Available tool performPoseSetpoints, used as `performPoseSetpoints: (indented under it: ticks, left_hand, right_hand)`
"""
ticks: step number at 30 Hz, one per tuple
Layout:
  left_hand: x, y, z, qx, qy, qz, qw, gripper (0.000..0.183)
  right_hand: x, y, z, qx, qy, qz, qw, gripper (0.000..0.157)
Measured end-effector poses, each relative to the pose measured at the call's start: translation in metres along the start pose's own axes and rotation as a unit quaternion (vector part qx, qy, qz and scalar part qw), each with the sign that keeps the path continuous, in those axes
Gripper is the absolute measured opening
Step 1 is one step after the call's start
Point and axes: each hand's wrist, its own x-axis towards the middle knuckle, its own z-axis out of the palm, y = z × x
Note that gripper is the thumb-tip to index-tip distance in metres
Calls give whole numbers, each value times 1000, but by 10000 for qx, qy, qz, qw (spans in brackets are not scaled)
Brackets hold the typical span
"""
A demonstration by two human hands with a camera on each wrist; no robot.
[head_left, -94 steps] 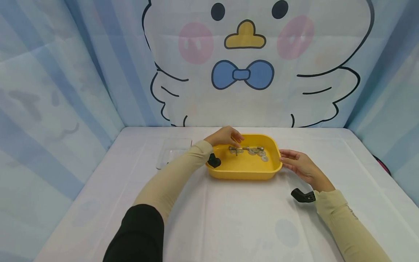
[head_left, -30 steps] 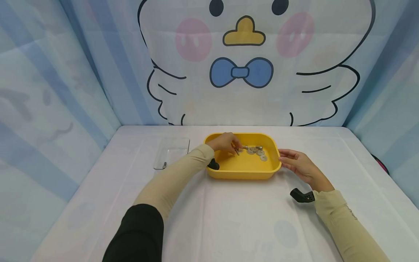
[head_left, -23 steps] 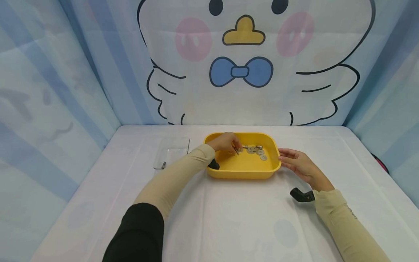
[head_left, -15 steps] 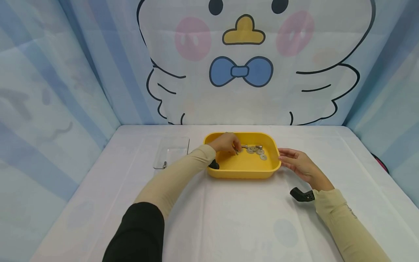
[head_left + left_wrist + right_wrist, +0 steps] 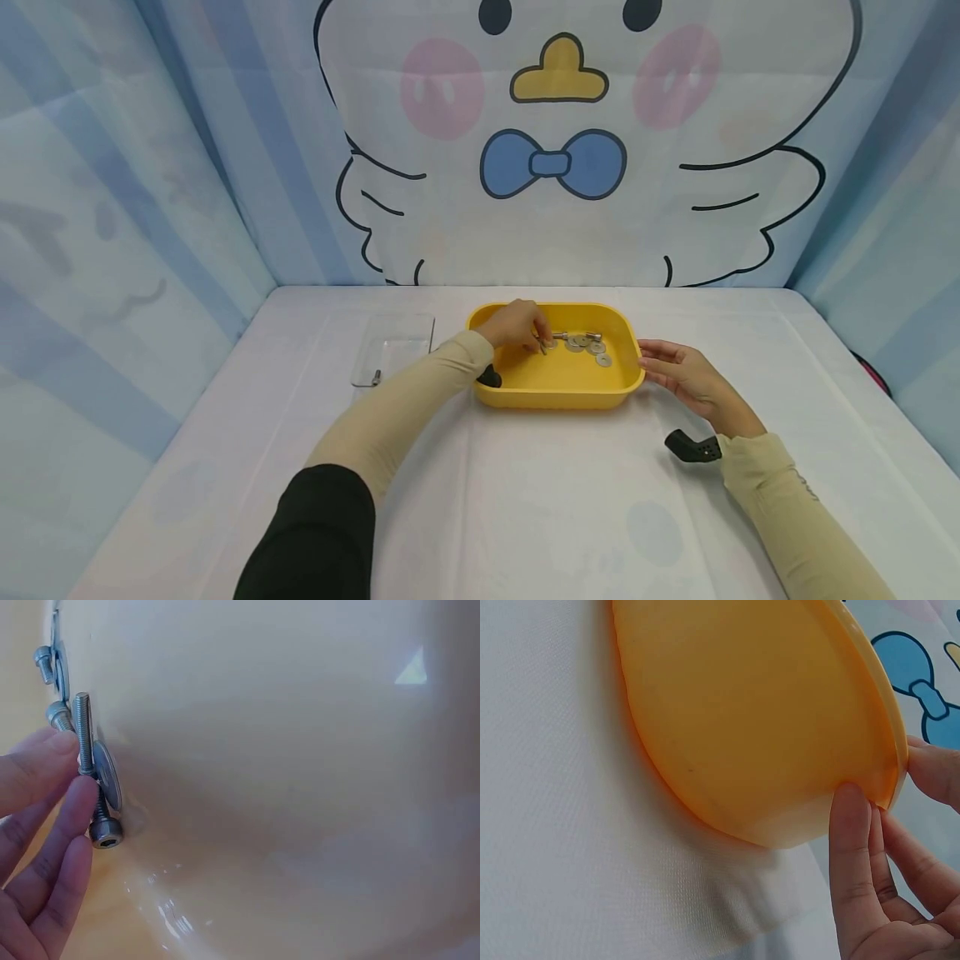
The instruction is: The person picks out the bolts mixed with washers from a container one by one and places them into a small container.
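Note:
My left hand [image 5: 517, 323] reaches into a yellow tray [image 5: 558, 400], and thumb and fingers pinch a hex socket screw [image 5: 84, 731]. Its threaded end points up in the left wrist view. Right behind it lie a second socket screw [image 5: 106, 831] and a flat washer [image 5: 109, 776]. More screws [image 5: 593, 337] and several washers [image 5: 603, 360] lie in the tray to the right of that hand. My right hand [image 5: 686, 379] touches the tray's right side with fairly straight fingers, their tips at the rim and outer wall in the right wrist view.
A clear plastic box [image 5: 396, 333] stands left of the tray, partly behind the left forearm, with a small screw [image 5: 377, 377] at its near left corner. A white cloth covers the table [image 5: 570, 500]. Printed fabric [image 5: 555, 233] closes off the back and both sides.
Compared with 3.1 seconds ago, my left hand has come lower into the tray, to the screws. In the last second it shifts only slightly. My right hand stays at the tray's side.

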Motion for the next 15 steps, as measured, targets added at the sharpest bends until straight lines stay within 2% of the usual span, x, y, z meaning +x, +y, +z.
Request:
performPoseSetpoints:
  ticks: [7, 13, 15]
  left_hand:
    - [0, 1, 1, 390, 80, -172, 9991, 20]
    - [0, 1, 4, 521, 91, -263, 9983, 17]
    - [2, -1, 5, 554, 83, -257, 9981, 15]
  right_hand:
    - [0, 0, 0, 28, 27, 34, 10000, 45]
    - [0, 0, 0, -23, 56, 71, 10000, 56]
    - [0, 0, 0, 1, 61, 74, 10000, 54]
